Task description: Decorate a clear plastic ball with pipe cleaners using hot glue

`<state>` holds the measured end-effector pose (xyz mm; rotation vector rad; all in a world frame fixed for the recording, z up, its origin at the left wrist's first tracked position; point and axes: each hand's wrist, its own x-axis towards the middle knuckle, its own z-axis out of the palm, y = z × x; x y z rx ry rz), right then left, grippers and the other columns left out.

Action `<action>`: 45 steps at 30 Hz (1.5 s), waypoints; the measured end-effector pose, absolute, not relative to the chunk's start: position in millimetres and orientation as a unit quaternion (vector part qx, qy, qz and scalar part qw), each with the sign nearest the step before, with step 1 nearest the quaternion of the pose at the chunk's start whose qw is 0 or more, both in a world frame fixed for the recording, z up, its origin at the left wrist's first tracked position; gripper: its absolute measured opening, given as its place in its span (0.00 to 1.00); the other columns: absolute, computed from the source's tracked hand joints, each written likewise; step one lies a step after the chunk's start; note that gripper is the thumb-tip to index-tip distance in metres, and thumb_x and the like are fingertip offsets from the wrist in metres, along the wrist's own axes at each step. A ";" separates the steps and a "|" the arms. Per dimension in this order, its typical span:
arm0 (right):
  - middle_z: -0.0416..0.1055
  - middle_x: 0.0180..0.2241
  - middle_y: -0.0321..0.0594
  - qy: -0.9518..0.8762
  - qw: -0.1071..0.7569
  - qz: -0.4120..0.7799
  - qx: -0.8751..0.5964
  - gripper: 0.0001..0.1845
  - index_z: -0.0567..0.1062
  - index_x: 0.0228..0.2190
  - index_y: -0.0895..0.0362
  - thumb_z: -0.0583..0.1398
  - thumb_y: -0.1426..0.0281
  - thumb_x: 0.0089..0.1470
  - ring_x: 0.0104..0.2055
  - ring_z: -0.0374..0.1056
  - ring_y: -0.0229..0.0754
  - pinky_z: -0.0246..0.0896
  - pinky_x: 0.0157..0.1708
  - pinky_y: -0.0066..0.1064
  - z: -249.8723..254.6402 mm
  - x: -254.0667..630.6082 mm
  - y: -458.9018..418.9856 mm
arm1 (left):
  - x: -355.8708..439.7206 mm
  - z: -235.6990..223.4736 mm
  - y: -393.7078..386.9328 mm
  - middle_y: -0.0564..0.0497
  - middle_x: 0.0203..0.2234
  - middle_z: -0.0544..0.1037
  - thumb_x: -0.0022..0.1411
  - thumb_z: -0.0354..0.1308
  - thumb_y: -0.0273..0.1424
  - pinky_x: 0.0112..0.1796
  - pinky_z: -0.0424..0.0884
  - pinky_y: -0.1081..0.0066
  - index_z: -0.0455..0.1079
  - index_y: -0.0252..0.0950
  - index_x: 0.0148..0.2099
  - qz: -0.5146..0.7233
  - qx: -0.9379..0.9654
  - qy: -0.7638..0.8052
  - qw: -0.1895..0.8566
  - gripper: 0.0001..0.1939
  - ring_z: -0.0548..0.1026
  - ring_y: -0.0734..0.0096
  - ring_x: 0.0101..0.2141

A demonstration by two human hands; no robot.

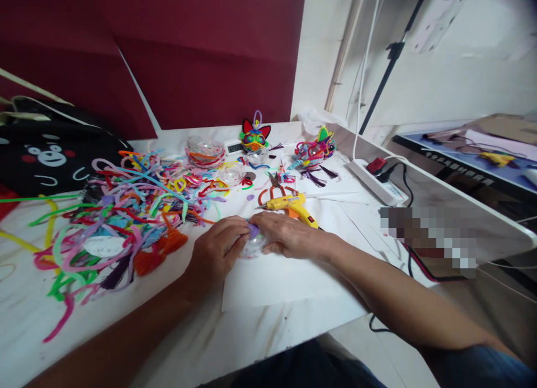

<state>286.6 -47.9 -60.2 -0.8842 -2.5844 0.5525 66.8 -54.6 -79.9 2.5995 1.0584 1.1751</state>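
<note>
A clear, round plastic piece (253, 248), like a small ball or dome, sits between my hands over a white sheet of paper (289, 279). On its top lies a fuzzy purple piece (253, 230), perhaps coiled pipe cleaner. My left hand (218, 245) grips the clear piece from the left, with fingertips at the purple part. From the right, my right hand (291, 236) curls round it, fingers over the top and thumb low on the side. Both hands are closed and hide much of the piece. Just beyond my right hand lies a yellow glue gun (289, 204).
Pliers with orange handles (274, 188) lie behind the glue gun. A heap of colourful pipe cleaners (138, 200) spreads across the left. Two decorated animal-like ornaments (254, 139) (316, 152) and clear plastic bowls (205, 152) stand at the back. A power strip (375, 181) lies right.
</note>
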 end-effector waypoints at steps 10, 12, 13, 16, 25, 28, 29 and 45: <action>0.67 0.55 0.55 -0.903 0.186 0.209 -0.326 0.31 0.63 0.56 0.63 0.64 0.74 0.53 0.61 0.61 0.51 0.57 0.59 0.44 -61.1 284.6 -51.1 | 65.1 -75.0 -55.0 0.48 0.39 0.81 0.69 0.50 0.29 0.44 0.75 0.74 0.76 0.37 0.44 0.357 0.876 0.323 0.005 0.12 0.79 0.71 0.40; 0.65 0.57 0.56 -0.897 0.191 0.216 -0.336 0.33 0.62 0.58 0.63 0.65 0.73 0.53 0.62 0.60 0.51 0.56 0.60 0.44 -57.2 288.2 -53.2 | 65.4 -75.6 -54.5 0.48 0.39 0.81 0.69 0.51 0.28 0.44 0.75 0.74 0.76 0.37 0.44 0.363 0.879 0.310 0.001 0.12 0.79 0.71 0.40; 0.65 0.58 0.56 -0.892 0.197 0.213 -0.348 0.33 0.62 0.58 0.63 0.64 0.72 0.54 0.62 0.60 0.51 0.56 0.60 0.44 -53.8 291.1 -54.7 | 65.3 -76.5 -54.1 0.48 0.39 0.81 0.69 0.51 0.28 0.43 0.75 0.75 0.76 0.37 0.45 0.368 0.879 0.303 -0.002 0.11 0.79 0.71 0.40; 0.67 0.56 0.53 -0.862 0.209 0.163 -0.432 0.25 0.66 0.56 0.61 0.60 0.75 0.57 0.58 0.64 0.48 0.59 0.56 0.38 -39.8 303.3 -59.2 | 63.9 -80.3 -52.4 0.49 0.40 0.80 0.68 0.53 0.27 0.44 0.75 0.75 0.75 0.37 0.46 0.382 0.878 0.288 -0.008 0.10 0.79 0.71 0.41; 0.76 0.39 0.49 -0.707 0.032 0.085 -0.701 0.16 0.74 0.38 0.59 0.59 0.58 0.57 0.39 0.72 0.50 0.56 0.31 0.33 -46.3 332.7 -49.2 | 61.6 -85.9 -48.3 0.48 0.41 0.80 0.67 0.55 0.26 0.46 0.76 0.72 0.74 0.37 0.48 0.384 0.882 0.273 -0.008 0.09 0.79 0.71 0.42; 0.76 0.38 0.48 -0.696 0.051 0.097 -0.710 0.14 0.74 0.36 0.58 0.59 0.60 0.55 0.37 0.71 0.49 0.52 0.29 0.33 -54.2 331.6 -46.2 | 61.1 -86.0 -47.4 0.49 0.41 0.80 0.67 0.55 0.26 0.45 0.76 0.72 0.74 0.37 0.48 0.389 0.881 0.270 -0.013 0.09 0.79 0.71 0.42; 0.76 0.37 0.49 -0.693 0.058 0.100 -0.712 0.13 0.74 0.35 0.58 0.59 0.61 0.55 0.37 0.71 0.49 0.51 0.29 0.33 -55.4 331.0 -45.8 | 60.9 -85.7 -47.4 0.49 0.41 0.80 0.67 0.55 0.26 0.45 0.76 0.73 0.74 0.38 0.47 0.390 0.881 0.267 -0.019 0.09 0.79 0.71 0.42; 0.67 0.27 0.34 -0.550 0.373 0.509 -0.548 0.20 0.71 0.31 0.58 0.70 0.62 0.39 0.25 0.59 0.33 0.54 0.24 0.26 -39.8 345.0 -55.6 | 61.4 -83.4 -47.8 0.48 0.41 0.80 0.66 0.55 0.24 0.45 0.77 0.72 0.74 0.37 0.47 0.383 0.885 0.264 -0.024 0.09 0.79 0.70 0.42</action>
